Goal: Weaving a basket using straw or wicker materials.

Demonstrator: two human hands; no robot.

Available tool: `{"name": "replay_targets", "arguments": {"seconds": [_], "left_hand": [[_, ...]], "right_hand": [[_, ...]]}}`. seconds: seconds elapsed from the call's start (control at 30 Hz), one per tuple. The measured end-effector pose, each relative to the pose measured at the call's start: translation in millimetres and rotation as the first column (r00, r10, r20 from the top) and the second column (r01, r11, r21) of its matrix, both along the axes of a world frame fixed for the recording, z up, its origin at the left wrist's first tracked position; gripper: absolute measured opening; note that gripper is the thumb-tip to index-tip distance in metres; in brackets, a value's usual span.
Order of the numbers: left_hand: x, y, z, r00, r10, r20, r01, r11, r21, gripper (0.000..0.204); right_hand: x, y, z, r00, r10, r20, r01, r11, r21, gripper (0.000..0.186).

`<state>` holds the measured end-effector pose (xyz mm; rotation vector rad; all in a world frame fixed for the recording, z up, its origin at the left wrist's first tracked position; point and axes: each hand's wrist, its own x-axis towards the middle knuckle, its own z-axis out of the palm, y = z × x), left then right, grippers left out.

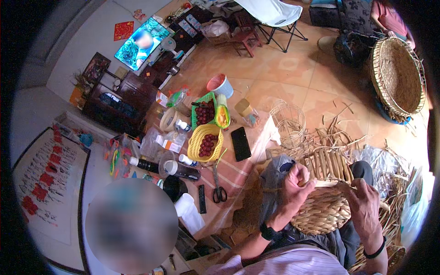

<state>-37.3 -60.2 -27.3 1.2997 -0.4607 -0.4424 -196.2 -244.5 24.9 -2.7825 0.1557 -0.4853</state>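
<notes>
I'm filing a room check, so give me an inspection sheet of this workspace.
Surface: cloth-covered table, striped.
Job's things: woven piece; pale strip at its upper side.
Clutter: phone, scissors, yellow basket of red fruit; loose dried strands.
Grip: left hand pinches the strip; right hand at its other end, closure unclear.
Cables: nothing seen.
Surroundings: white folding chair, lit screen, large round basket, another person.
</notes>
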Motion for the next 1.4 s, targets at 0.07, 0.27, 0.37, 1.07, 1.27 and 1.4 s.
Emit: {"name": "replay_targets", "arguments": {"seconds": [0.07,0.27,0.37,1.07,1.27,1.4], "left_hand": [[2,1,4,0.982,-0.044,-0.185,0.019,0.991,-0.134,0.03],[4,-2,7,0.984,-0.042,-0.175,0.016,0.99,-0.143,0.03],[3,0,8,0.981,-0.046,-0.19,0.017,0.988,-0.15,0.03],[15,6,-6,0.91,-0.048,-0.412,-0.134,0.905,-0.403,0.042],[16,11,-8,0.873,-0.031,-0.487,-0.194,0.893,-0.405,0.043],[19,12,-13,0.866,-0.06,-0.496,-0.191,0.878,-0.44,0.044]], "right_hand": [[0,0,-3,0.998,0.056,-0.001,-0.056,0.998,-0.036,0.034],[-2,0,-17,0.98,0.159,0.115,-0.158,0.987,-0.022,0.037],[-8,-6,-16,0.977,0.203,0.061,-0.201,0.979,-0.045,0.036],[-8,-11,4,0.992,0.124,-0.011,-0.124,0.966,-0.227,0.038],[-7,-17,4,0.977,0.129,-0.17,-0.148,0.983,-0.105,0.03],[5,-14,-4,0.983,0.17,-0.063,-0.174,0.982,-0.072,0.028]]}}
